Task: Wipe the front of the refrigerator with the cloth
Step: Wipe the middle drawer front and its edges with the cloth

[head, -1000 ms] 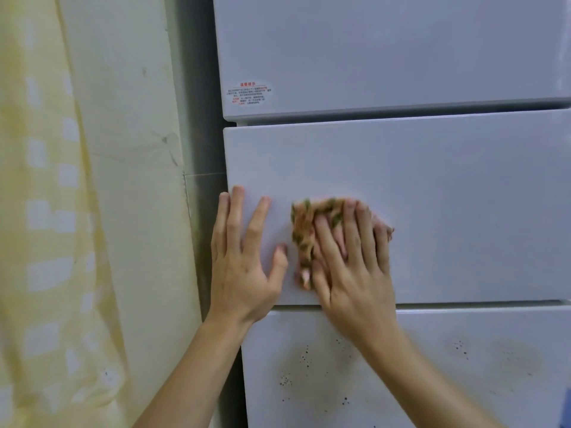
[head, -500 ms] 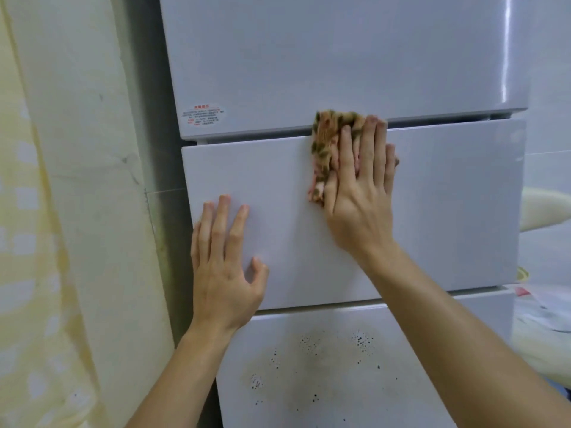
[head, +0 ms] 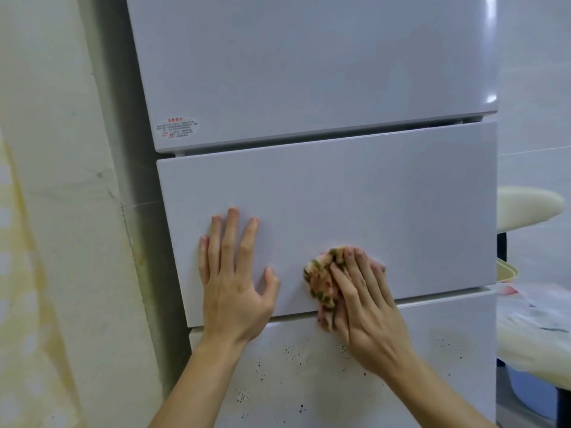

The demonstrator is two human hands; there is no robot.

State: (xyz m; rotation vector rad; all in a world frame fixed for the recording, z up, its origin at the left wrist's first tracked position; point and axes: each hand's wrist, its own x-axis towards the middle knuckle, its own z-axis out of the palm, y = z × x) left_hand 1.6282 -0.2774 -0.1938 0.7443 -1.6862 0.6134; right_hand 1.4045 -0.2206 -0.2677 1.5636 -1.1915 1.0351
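1. Since the cloth [head: 321, 284] looks soft and light, a flat palm over its middle should steer it.
2. It sits low on the middle panel of the refrigerator [head: 370, 205], under the close-set, straight fingers of the right hand [head: 367, 313].
3. The left hand [head: 234, 285] rests spread-fingered on the same panel.

The refrigerator [head: 370, 211] front bears a sticker [head: 177, 128], dark specks [head: 292, 353], the left hand [head: 234, 288] and the cloth [head: 321, 285].

On the refrigerator [head: 370, 196] front, left hand [head: 234, 285] lies left of cloth [head: 321, 282] under right hand [head: 367, 310].
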